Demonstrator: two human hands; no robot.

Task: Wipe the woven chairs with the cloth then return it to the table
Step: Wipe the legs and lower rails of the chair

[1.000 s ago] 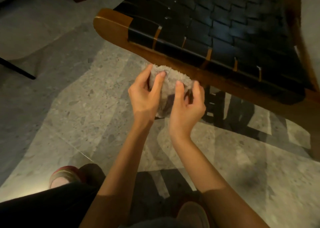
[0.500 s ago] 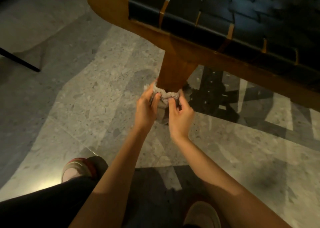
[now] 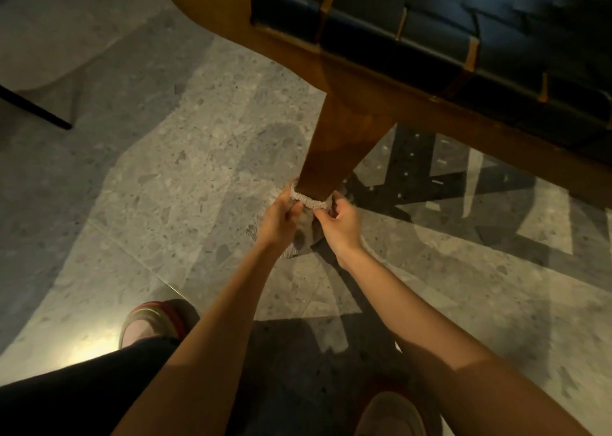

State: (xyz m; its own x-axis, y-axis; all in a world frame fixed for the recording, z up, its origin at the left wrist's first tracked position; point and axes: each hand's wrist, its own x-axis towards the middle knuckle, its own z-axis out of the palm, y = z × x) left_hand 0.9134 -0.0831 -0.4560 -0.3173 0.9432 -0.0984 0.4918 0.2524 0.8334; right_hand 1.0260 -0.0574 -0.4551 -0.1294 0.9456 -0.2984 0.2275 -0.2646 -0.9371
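Two hands hold one cloth [image 3: 310, 202] near the middle of the frame. The cloth is looped round the low part of the wooden chair leg [image 3: 334, 137] and touches the wood. The left hand [image 3: 281, 218] has its fingers curled tight on one end of the cloth. The right hand [image 3: 341, 225] pinches the other end with bent fingers. The rest of the cloth hangs down between the hands, toward the floor [image 3: 165, 187]. The black woven seat [image 3: 447, 44] fills the upper right of the frame.

I think the wiping step is in hand, and this leg is the part being cleaned. Next, the hands likely need to pull the cloth snug and slide it along the leg, so every side gets rubbed. Once the chairs are done, the cloth must go to the table. I cannot tell if the table is in the frame.
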